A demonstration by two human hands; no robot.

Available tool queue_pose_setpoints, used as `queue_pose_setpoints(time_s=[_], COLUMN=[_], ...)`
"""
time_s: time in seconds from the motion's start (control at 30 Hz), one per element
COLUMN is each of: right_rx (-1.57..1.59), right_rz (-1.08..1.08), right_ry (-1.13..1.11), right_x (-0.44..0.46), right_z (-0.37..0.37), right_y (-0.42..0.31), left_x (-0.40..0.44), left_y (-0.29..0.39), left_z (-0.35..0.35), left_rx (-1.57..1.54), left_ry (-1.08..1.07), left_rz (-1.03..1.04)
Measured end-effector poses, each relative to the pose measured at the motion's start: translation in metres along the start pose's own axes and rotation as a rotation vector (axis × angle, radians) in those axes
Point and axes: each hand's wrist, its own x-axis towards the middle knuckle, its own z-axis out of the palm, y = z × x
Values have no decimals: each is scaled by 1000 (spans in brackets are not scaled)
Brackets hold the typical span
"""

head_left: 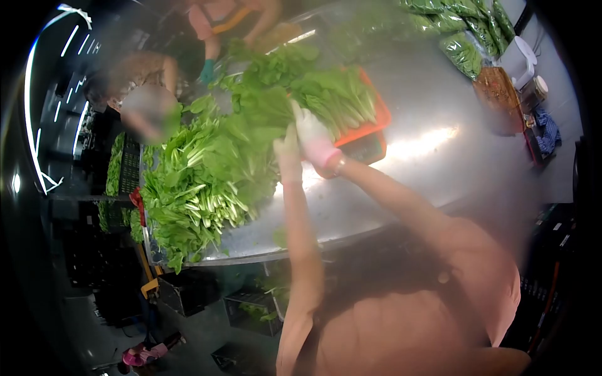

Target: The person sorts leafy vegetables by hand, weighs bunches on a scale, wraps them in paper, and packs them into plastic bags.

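Note:
Both my hands wear pale gloves and meet over the metal table. My right hand (313, 136), with a pink cuff, has its fingers closed at a bunch of leafy greens (269, 108), beside the orange tray. Just left of it, my left hand (288, 156) is closed against the lower edge of the same leaves; its fingertips are partly hidden. The orange tray (381, 111) holds greens with their pale stems toward the right. It rests on an orange scale (367, 150). A big heap of loose greens (200, 169) lies left of my hands.
The metal table (433, 106) carries bagged greens (463, 55) at the upper right, near a brown basket (497, 94) and a jar (534, 91). Two people (233, 19) (147, 94) are across the table. Dark crates (251, 310) stand below its edge.

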Motion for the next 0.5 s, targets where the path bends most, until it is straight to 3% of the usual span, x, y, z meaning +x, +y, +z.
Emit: queue_pose_setpoints(time_s=[0.03, 0.1, 0.17, 0.2, 0.23, 0.3, 0.43, 0.5], right_rx=[-87, -67, 17, 32, 46, 43, -61, -15], right_rz=[153, 30, 15, -25, -63, 52, 14, 24], right_ry=[-167, -75, -257, -217, -180, -164, -371, -315], right_x=[5, 0, -1, -4, -6, 1, 7, 6], right_z=[-3, 23, -3, -18, -30, -36, -20, -5], right_y=[-1, 27, 22, 24, 26, 30, 30, 33], left_x=[21, 55, 55, 58, 62, 61, 60, 53], left_y=[-31, -93, -78, -84, -83, -89, -106, -97], left_z=[-6, -22, -30, -35, -43, -43, -38, -33], left_rx=[104, 281, 250, 245, 167, -57, -135, -318], left_ry=[9, 147, 73, 68, 10, -18, 78, 41], left_rz=[-64, -123, -96, -72, -190, -96, 14, -9])
